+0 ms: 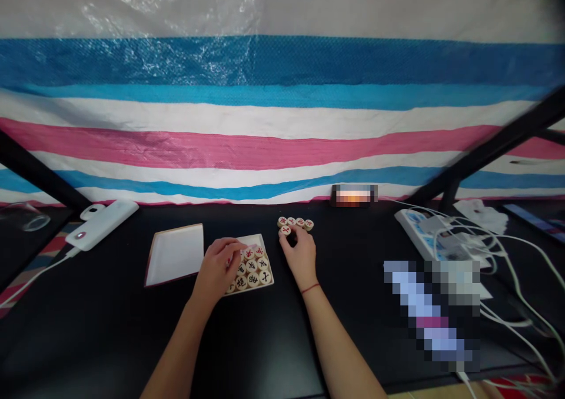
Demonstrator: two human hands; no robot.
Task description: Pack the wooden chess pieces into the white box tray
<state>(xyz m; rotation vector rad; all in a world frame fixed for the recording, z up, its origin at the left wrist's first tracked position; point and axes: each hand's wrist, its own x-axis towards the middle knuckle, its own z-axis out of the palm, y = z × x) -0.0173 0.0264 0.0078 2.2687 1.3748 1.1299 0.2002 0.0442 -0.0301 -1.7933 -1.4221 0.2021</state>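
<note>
A shallow white box holds rows of round, pale Chinese chess pieces with black or red characters. My left hand is over the box's left part, its fingers apart above the pieces; it hides some of them. To the right of the box, my right hand pinches a red-marked Chinese chess piece between thumb and fingers. That piece is at the front of a short row of red-marked pieces on the black table.
The box lid lies inside up on the black table, left of the box. A white power bank with a cable is at the far left. On the right are a power strip, tangled white cables and a blurred-out phone-like object. Striped sheeting hangs behind.
</note>
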